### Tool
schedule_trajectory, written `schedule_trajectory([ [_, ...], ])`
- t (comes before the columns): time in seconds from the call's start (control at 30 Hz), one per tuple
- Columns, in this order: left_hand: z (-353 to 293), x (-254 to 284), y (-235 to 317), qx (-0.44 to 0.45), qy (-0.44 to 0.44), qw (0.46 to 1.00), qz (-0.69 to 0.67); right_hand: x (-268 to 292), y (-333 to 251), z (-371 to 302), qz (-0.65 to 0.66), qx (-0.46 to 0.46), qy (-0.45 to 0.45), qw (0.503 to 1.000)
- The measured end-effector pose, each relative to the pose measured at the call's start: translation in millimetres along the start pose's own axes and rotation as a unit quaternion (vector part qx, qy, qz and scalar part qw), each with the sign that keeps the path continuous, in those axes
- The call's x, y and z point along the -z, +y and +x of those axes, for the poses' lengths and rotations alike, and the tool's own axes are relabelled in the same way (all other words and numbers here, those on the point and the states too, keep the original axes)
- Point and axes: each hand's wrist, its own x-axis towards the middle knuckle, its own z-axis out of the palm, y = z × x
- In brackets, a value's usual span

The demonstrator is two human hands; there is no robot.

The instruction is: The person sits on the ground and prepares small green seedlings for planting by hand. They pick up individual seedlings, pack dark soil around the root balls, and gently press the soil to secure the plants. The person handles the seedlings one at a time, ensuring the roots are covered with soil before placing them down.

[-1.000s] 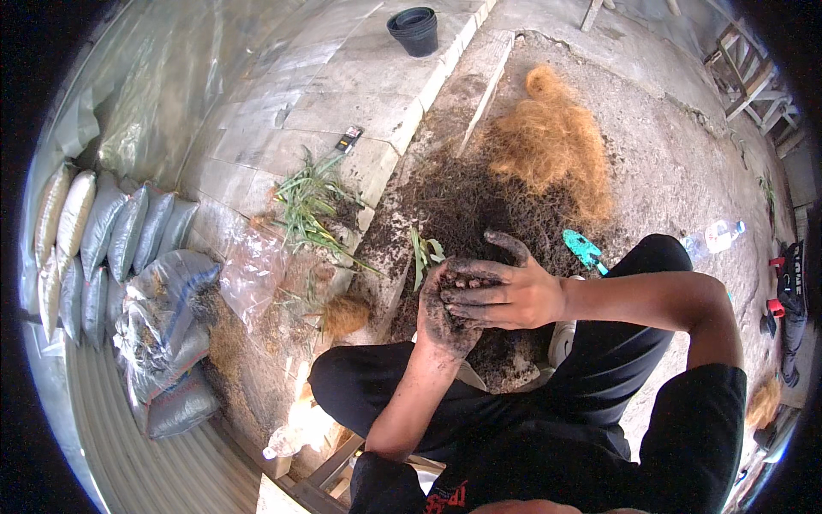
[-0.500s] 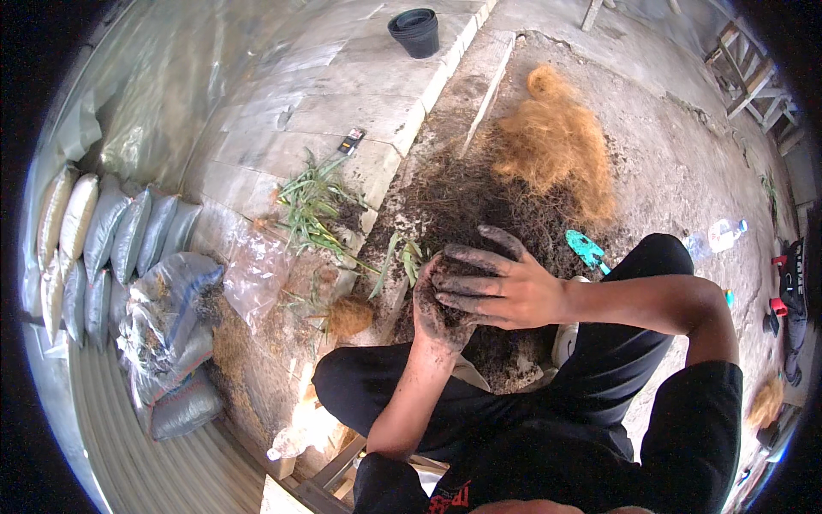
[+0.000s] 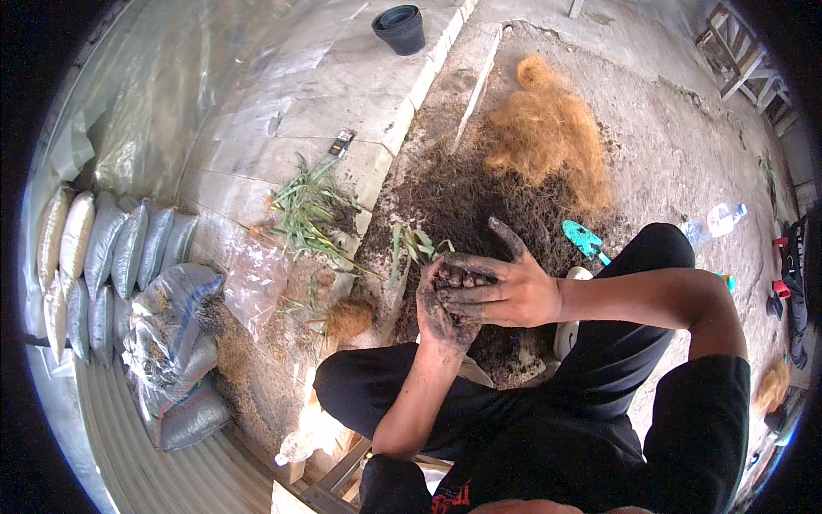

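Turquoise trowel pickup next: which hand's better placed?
Right, probably. The turquoise trowel lies near the right knee, on the right hand's side. The left hand sits farther away, against the right one, and would likely have to reach past it.

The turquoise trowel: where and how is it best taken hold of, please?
The trowel is probably best gripped by its handle, the right hand coming from above: it lies on the ground, blade pointing away, handle running toward the black trouser leg.
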Motion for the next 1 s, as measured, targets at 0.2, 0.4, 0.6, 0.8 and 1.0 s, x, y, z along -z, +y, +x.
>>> schedule_trajectory([
  [0.2, 1, -17, 5, -0.006, -0.019, 1.000, 0.000, 7, 0, 7, 0.008, -0.024, 0.014, 1.000],
  [0.4, -2, -22, 10, 0.009, -0.028, 0.999, 0.016, 10, -2, 8, -0.001, -0.010, 0.053, 0.999],
  [0.6, -4, -22, 9, 0.023, -0.053, 0.998, -0.026, 13, -1, 8, -0.017, 0.023, 0.015, 0.999],
  [0.8, -7, -23, 7, -0.059, 0.004, 0.998, -0.003, 8, 1, 9, -0.008, -0.005, 0.027, 1.000],
  [1.0, -4, -4, 8, -0.034, -0.043, 0.998, -0.043, 9, -1, 8, -0.010, 0.005, 0.017, 1.000],
])
